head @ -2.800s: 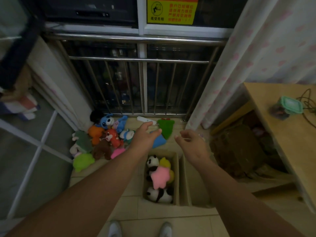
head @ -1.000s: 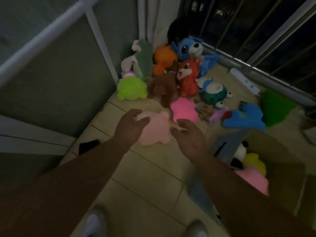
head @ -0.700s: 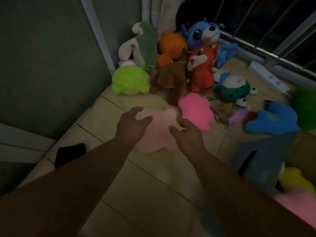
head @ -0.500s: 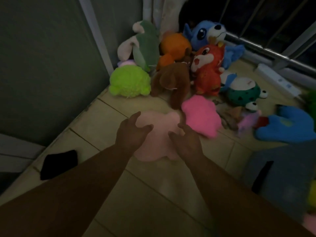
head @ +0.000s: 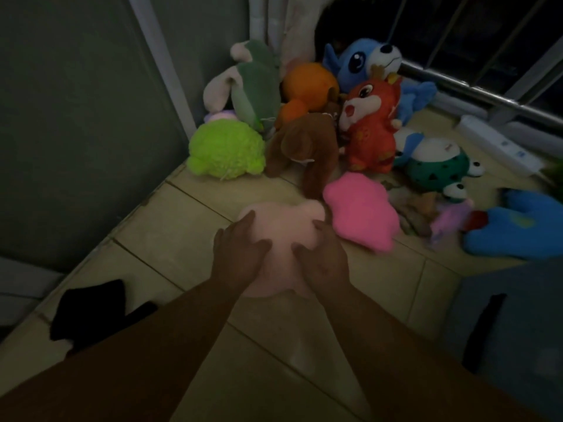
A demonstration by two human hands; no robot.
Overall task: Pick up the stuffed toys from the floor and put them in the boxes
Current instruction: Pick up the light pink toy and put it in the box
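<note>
A pale pink stuffed toy [head: 281, 231] lies on the tiled floor in front of me. My left hand [head: 239, 254] presses on its left side and my right hand [head: 324, 258] on its right side, clasping it between them. Beyond it lies a heap of toys: a bright pink star [head: 362, 214], a lime green one [head: 225, 153], a brown one [head: 304, 147], a red deer [head: 371, 129], an orange one [head: 307, 89], a blue one [head: 362, 62] and a green frog [head: 435, 172]. A grey box flap [head: 505, 315] shows at the right edge.
A blue hand-shaped plush [head: 518, 226] lies at the right. A black object [head: 91, 309] sits on the floor at the left by the glass door [head: 76, 117]. A white power strip [head: 499, 144] lies below the metal railing [head: 475, 92].
I have bent down from over the boxes towards the toy heap. Both hands have come closer together and now press on the pale pink toy from both sides.
</note>
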